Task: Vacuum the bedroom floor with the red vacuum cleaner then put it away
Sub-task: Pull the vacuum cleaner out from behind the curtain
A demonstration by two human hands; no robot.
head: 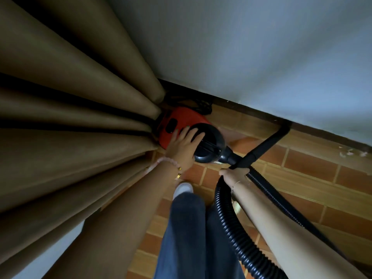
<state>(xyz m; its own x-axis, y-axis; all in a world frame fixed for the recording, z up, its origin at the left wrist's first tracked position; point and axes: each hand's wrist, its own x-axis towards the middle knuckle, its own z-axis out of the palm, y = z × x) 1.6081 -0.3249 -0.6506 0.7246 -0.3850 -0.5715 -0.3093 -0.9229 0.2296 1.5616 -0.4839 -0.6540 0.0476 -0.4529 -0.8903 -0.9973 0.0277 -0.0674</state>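
The red vacuum cleaner [177, 121] with its black front [211, 146] lies on the tiled floor in the corner, against the curtain and near the wall. My left hand [182, 147] rests flat on top of it, fingers straight and spread. My right hand [234, 175] grips the black wand [261, 148] where it meets the ribbed hose [231, 228]. The wand runs up to the right, its tip at the skirting board. The hose loops down past my right forearm.
Brown curtain folds [70, 121] fill the left side. A pale wall [261, 57] with dark skirting closes the far side. A black cord [201, 105] lies bunched behind the vacuum. My legs and a white shoe [183, 189] stand on the brick-pattern floor [312, 178].
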